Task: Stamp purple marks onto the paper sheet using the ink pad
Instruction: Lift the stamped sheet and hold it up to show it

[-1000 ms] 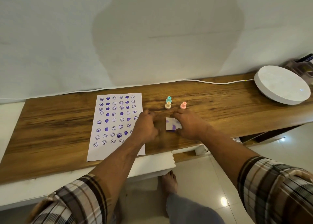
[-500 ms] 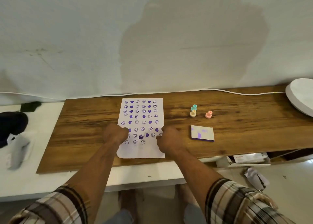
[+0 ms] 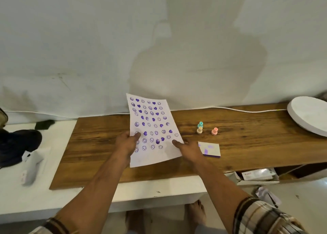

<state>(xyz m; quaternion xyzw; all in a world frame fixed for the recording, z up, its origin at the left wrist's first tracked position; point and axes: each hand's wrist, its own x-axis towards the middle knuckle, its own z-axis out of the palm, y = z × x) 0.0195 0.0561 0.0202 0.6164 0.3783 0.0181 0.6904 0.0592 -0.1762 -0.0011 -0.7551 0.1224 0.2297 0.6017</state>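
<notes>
Wooden surface [image 3: 247, 145] against a pale wall, seen from above. Sheet [image 3: 150, 120] now lifted off the surface and tilted up toward the camera; half a second ago lying flat under both hands. Left hand [image 3: 126, 143] pinching the sheet's left edge, thumb on the printed face. Right hand [image 3: 188, 149] gripping the lower right edge, thumb likewise on top. Judged meaning: stamping paused or finished, sheet raised for inspection; lower strip of the sheet blank, so room left for more marks. Count: one sheet, covered in rows of purple smileys and hearts, roughly eight rows of about six; three stamps, standing upright right of the sheet, one teal [image 3: 200, 124], one cream [image 3: 199, 130] touching or just in front of it, one pink [image 3: 214, 131] slightly apart; one pad [image 3: 210, 149], closed or face-up cannot tell, purple smears on top, lying just beside the right hand. One white disc [image 3: 309, 116] at far right.
</notes>
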